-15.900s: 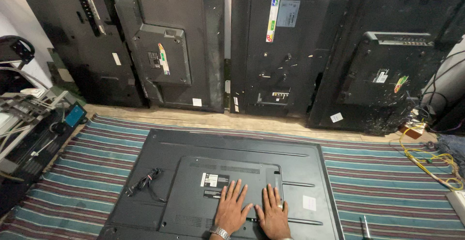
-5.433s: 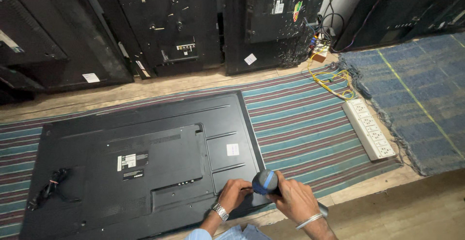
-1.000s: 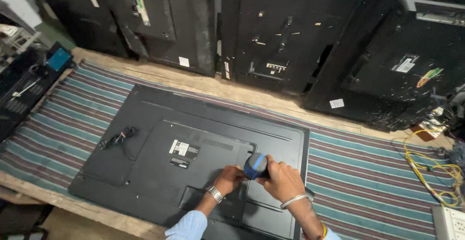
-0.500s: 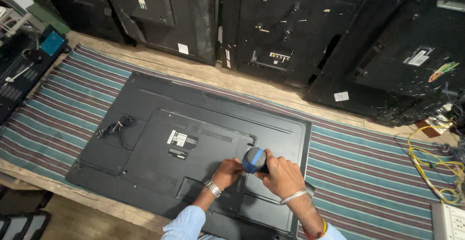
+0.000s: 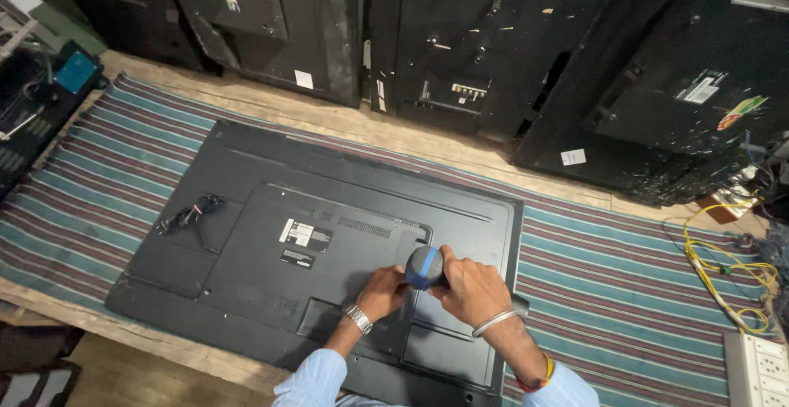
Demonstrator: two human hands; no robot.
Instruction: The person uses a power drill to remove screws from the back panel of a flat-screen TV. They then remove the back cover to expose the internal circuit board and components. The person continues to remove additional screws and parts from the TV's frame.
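cord [image 5: 189,212]: soft, loose, coiled on the TV's left side.
TV [image 5: 271,292]: face down on the striped mat [image 5: 625,284] on the worktop; wide, thin, likely fragile, best held by its edges.
left hand [image 5: 383,292]: fingers curled, steadying the tool tip on the back panel.
screwdriver [image 5: 425,267]: stiff, upright; round blue-banded grip.
right hand [image 5: 468,290]: wrapped around the screwdriver.

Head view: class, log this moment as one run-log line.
right hand: grips screwdriver | left hand: steadies its tip on television back | striped mat beneath
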